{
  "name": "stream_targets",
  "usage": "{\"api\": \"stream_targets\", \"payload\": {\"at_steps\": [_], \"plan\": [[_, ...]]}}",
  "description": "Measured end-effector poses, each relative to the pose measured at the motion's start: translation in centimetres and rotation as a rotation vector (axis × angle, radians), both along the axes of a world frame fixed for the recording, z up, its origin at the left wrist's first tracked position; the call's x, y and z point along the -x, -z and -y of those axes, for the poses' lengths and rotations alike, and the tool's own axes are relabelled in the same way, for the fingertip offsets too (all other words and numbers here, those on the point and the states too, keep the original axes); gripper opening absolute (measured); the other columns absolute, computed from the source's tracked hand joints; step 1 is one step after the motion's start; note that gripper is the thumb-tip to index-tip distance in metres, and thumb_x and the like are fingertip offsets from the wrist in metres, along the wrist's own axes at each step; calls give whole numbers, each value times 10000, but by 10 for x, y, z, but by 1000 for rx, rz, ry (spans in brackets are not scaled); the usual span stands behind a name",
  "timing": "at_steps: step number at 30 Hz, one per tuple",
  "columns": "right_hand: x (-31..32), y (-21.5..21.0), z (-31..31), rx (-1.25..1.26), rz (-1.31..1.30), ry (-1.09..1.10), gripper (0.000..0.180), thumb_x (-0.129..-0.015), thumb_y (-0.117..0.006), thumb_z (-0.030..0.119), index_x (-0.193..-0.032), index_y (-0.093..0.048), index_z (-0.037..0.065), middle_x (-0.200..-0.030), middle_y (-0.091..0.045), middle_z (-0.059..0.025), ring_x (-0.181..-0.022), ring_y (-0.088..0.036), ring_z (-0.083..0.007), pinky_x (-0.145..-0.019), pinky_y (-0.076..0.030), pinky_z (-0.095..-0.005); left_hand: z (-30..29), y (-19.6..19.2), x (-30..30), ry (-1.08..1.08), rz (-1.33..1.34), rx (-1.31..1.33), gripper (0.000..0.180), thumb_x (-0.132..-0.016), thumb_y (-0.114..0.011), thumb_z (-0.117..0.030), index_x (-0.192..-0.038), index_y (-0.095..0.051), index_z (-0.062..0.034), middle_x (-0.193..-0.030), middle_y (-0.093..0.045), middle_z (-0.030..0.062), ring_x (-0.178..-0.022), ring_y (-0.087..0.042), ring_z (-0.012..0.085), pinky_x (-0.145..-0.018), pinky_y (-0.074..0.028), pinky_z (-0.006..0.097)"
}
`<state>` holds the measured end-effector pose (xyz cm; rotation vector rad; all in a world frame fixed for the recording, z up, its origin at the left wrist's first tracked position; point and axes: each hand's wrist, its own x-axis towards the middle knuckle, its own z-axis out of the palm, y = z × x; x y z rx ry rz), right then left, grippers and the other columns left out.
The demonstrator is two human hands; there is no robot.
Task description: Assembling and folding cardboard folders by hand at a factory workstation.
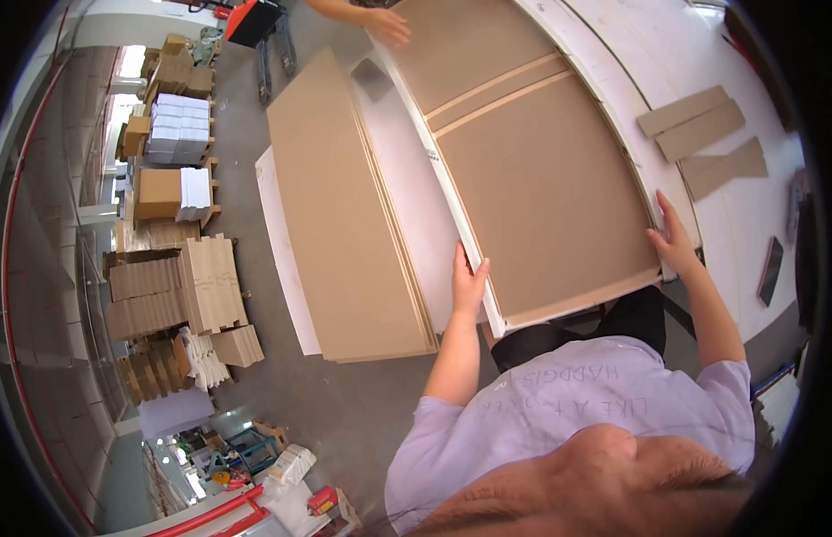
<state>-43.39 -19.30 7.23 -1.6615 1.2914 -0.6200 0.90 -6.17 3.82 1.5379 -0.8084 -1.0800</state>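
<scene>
A large shallow cardboard box (546, 192) lies in front of me, brown inside with white folded side walls. Two raised strips cross its inner face. My left hand (470, 279) grips the left wall near its near corner, fingers and thumb around the white edge. On the opposite side, my right hand (674, 240) holds the right wall, its thumb toward the brown inside and its fingers stretched along the edge; part of its grip is hidden. Another person's hand (386, 25) is over the far left corner of the box.
To the left lies a stack of big brown cardboard sheets (344, 224). The white table (729, 242) at right bears loose cardboard pieces (700, 123) and a dark phone-like object (770, 271). Palletised cardboard stacks (210, 282) line the left; a pallet jack (274, 54) stands far off.
</scene>
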Motion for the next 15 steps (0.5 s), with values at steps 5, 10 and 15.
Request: {"api": "stream_targets", "payload": {"at_steps": [5, 10, 15], "plan": [[-3, 44, 0, 6, 156, 126, 692, -910, -554, 91, -1511, -212, 104, -1507, -333, -175, -1413, -293, -287, -1142, -241, -355, -2, -8, 2, 21, 493, -131, 576, -854, -593, -23, -1401, -413, -37, -1355, -466, 148, -1241, -475, 225, -1013, -410, 341], [-3, 41, -8, 118, 18, 40, 630, -931, -534, 108, -1498, -259, 105, -1477, -381, -180, -1370, -364, -278, -1104, -302, -342, 0, 12, 1, -77, 402, -54, 493, -820, -601, -39, -1306, -524, -37, -1244, -537, 139, -1168, -527, 243, -973, -437, 361], [0, 44, -12, 76, 70, 91, 604, -931, -530, 113, -1488, -296, 132, -1438, -435, -181, -1328, -418, -285, -1080, -332, -340, 2, 1, 20, -125, 654, -94, 527, -781, -646, -103, -1295, -544, -48, -1275, -503, 181, -1166, -519, 314, -991, -429, 398]]}}
